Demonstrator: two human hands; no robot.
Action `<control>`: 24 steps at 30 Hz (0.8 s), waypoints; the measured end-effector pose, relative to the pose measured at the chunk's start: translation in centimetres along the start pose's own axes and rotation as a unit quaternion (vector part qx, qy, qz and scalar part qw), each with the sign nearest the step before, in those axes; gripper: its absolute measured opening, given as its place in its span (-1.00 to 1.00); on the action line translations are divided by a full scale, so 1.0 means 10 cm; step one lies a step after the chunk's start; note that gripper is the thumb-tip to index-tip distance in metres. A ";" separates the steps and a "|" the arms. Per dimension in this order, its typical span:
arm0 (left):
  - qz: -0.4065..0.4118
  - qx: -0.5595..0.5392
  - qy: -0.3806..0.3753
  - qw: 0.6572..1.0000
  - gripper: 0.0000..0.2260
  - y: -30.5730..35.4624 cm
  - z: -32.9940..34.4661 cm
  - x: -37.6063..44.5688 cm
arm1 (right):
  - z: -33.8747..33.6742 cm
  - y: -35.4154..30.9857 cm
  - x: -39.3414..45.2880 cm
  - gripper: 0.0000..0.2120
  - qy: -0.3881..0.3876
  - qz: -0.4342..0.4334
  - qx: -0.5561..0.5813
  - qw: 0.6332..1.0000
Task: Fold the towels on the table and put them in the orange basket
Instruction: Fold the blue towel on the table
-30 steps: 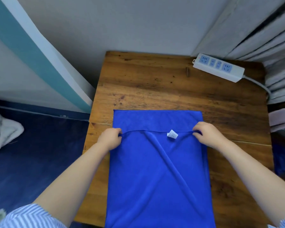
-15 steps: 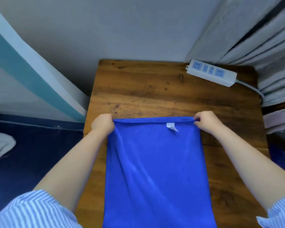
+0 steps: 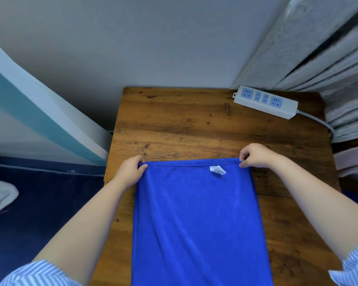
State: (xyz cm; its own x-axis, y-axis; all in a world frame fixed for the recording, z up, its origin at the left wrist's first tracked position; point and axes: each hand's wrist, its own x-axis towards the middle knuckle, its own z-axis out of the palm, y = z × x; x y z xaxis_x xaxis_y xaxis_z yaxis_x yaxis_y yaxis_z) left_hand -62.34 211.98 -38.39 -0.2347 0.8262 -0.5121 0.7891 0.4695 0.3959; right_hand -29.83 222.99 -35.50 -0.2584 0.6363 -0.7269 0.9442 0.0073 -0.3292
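Note:
A bright blue towel (image 3: 196,219) lies folded lengthwise on the wooden table (image 3: 194,129), running from mid-table down past the near edge of the view. A small white label (image 3: 217,169) shows near its far edge. My left hand (image 3: 130,170) pinches the towel's far left corner. At the far right corner, my right hand (image 3: 256,155) grips the doubled edge. Both far corners sit level, laid over the layer beneath. No orange basket is in view.
A white power strip (image 3: 265,101) with blue sockets lies at the table's far right, its cable trailing off the right side. Grey curtains (image 3: 329,65) hang at the right. A white cloth (image 3: 0,195) lies on the dark blue floor at left.
Both hands carried the towel's near edge forward over the lower layer until it met the far edge. The camera view also shifted down the table.

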 end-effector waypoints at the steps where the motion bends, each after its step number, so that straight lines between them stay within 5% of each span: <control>1: 0.003 -0.009 0.005 1.000 -0.89 -0.01 -0.03 -0.02 | -0.03 0.01 -0.03 -0.80 0.004 0.003 0.038 0.999; 6: 0.000 -0.034 0.040 0.999 -0.94 -0.10 -0.15 -0.18 | -0.11 0.13 -0.34 -0.76 0.051 0.018 0.208 0.977; 9: 0.057 0.065 0.027 0.996 -0.73 -0.08 -0.26 -0.33 | -0.12 0.17 -0.58 -0.74 0.066 0.015 0.224 0.972; 14: 0.115 0.247 0.035 0.961 -0.77 0.10 -0.52 -0.61 | -0.19 0.06 -0.96 -0.76 0.125 -0.003 0.160 0.979; 19: 0.132 0.302 0.096 0.939 -0.79 0.35 -0.92 -0.94 | -0.36 -0.15 -1.42 -0.88 0.251 -0.044 0.056 0.965; 24: 0.124 0.316 0.201 0.919 -0.78 0.77 -1.45 -1.34 | -0.59 -0.48 -1.94 -0.77 0.347 -0.001 -0.081 0.934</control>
State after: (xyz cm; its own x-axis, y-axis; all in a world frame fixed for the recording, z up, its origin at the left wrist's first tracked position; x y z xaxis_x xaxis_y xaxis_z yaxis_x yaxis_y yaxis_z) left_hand -61.40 209.06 -17.43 -0.0941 0.9912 -0.0929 0.9887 0.0821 -0.1254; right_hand -28.19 215.21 -16.24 -0.1182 0.9829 -0.1415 0.9769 0.0896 -0.1937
